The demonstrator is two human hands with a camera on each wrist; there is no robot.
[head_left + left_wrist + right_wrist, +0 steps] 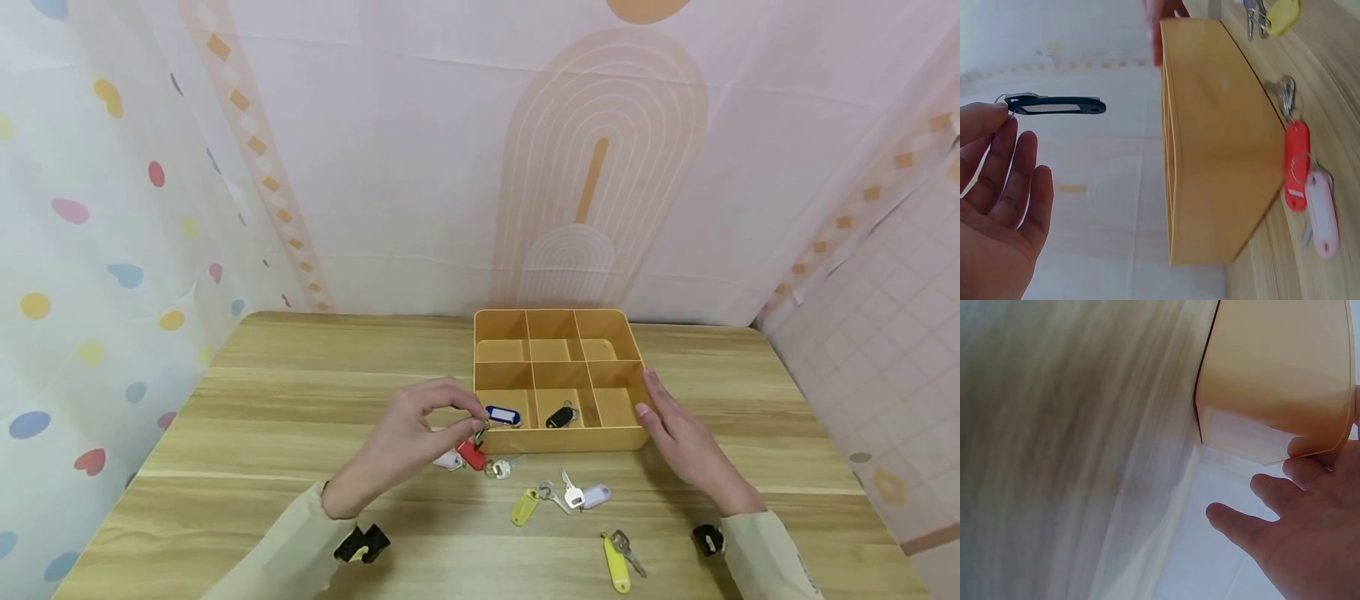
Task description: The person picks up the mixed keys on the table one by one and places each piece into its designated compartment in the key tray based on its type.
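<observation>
My left hand [408,429] pinches the ring of a dark key tag [1057,105] between thumb and forefinger, above the front left corner of an orange six-compartment box [562,440]. In the left wrist view the tag sticks out level, with a pale label. My right hand [686,437] touches the box's right side, its fingers extended. A blue key tag [503,415] lies in the front left compartment, and a dark green key tag [560,417] with a ring lies in the front middle one.
Before the box lie a red key tag [471,455], a white key tag [448,460], a pale lilac key tag [596,497] and two yellow key tags [525,507], with keys beside them. Patterned curtains [405,167] hang behind the wooden table [337,375] and at its sides.
</observation>
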